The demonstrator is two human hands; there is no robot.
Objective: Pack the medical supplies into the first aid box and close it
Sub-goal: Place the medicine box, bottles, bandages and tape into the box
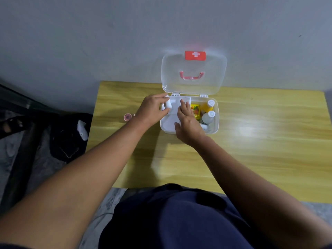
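The white first aid box (216, 126) stands open on the wooden table, its clear lid (194, 83) upright against the wall with a red cross latch and red handle. My left hand (152, 109) is shut on a white roll (168, 105) over the box's left edge. My right hand (187, 125) rests on the white inner tray (172, 121), fingers spread, holding nothing. In the box's right part sit a yellow packet (196, 111), an orange bottle (208, 106) and a grey bottle (208, 117), both white-capped.
A small pink round item (128, 117) lies on the table (260, 141) left of the box. Dark bags and a white object (82, 130) sit on the floor to the left. A grey wall rises right behind the table.
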